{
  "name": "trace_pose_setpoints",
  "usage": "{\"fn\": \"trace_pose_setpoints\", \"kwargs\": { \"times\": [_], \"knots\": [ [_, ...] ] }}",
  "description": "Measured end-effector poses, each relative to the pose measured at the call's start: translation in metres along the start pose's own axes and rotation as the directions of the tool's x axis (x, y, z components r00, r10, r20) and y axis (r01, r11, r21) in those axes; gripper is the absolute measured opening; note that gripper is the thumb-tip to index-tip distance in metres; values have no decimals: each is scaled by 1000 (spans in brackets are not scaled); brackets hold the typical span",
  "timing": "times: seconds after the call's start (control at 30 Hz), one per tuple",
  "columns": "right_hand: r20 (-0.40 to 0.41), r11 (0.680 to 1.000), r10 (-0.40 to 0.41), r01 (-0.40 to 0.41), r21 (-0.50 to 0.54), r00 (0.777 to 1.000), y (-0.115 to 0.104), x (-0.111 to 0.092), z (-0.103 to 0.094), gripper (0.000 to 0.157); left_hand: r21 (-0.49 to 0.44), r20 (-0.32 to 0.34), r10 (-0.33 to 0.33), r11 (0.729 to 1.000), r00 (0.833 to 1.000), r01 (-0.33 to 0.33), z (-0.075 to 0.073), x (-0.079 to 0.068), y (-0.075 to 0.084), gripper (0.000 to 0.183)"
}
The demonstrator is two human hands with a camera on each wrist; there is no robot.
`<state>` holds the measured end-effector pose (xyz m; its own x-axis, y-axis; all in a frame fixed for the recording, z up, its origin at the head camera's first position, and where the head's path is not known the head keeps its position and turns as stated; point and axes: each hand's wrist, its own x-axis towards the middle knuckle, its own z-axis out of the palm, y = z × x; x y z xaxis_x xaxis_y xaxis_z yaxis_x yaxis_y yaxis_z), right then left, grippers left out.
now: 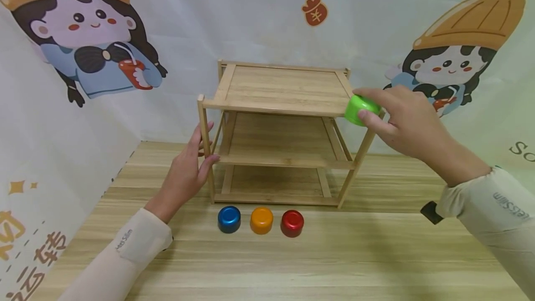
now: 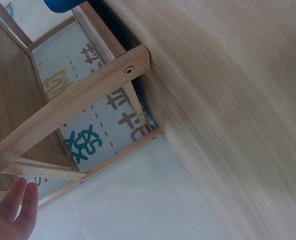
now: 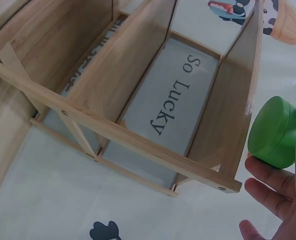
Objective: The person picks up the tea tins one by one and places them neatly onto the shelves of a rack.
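A green round lidded jar (image 1: 360, 109) is pinched between the thumb and fingers of my right hand (image 1: 407, 120), at the front right corner of the top board of a three-tier wooden shelf rack (image 1: 284, 87). In the right wrist view the green jar (image 3: 273, 132) is just beside the top board, tilted on its side in that view. My left hand (image 1: 188, 164) holds the rack's front left post, thumb across the front and fingers behind. Its fingertips (image 2: 27, 202) show beside the frame in the left wrist view. Blue (image 1: 229, 219), orange (image 1: 261, 220) and red (image 1: 292, 223) jars stand in a row before the rack.
The rack stands on a wood-grain tabletop (image 1: 326, 264), close to a white printed cloth backdrop (image 1: 259, 17) behind and at the left. A black strap end (image 1: 431, 212) sticks out from the right sleeve.
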<state>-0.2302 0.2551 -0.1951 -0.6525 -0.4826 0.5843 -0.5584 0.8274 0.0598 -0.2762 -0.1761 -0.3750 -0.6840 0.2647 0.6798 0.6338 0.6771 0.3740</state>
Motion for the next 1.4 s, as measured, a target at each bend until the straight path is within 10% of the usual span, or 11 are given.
{"fn": "trace_pose_setpoints", "kwargs": {
  "times": [1.4],
  "knots": [
    [101, 993, 116, -113, -34, 988, 16, 31, 12, 45, 19, -7, 13, 1000, 1000, -12, 0, 0, 1, 88]
  ]
}}
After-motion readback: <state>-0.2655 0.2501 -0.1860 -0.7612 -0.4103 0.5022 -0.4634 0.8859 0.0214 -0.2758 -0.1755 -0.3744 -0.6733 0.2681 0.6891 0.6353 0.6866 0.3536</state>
